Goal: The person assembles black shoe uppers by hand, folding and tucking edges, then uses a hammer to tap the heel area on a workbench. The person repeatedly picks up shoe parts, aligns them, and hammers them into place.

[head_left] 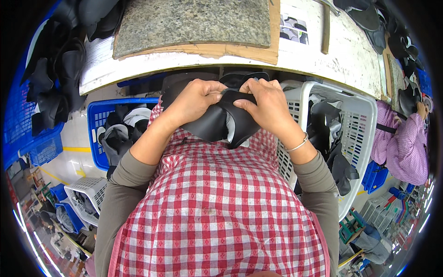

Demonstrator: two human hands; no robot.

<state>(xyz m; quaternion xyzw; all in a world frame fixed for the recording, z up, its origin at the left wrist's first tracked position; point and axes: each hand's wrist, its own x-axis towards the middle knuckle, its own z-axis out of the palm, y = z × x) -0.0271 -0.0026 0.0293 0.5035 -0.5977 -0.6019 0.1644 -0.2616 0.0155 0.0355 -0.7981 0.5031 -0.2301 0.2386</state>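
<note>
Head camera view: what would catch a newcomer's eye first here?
Dead centre, the left hand and right hand grip a curved black leather piece held over a red-and-white checked apron. A blue crate sits at the person's left and a white basket at the right, both holding dark pieces. A grey stone slab lies on the workbench above.

You're in a factory workshop: a worn workbench (pixel 323 51), crates (pixel 99 121) of black cut pieces (pixel 122 131), another worker (pixel 406 147) nearby.

Black shoe piece (pixel 221 121) smooth, matt leather-like; basket (pixel 364 121) white plastic; slab (pixel 194 21) rough stone.
</note>
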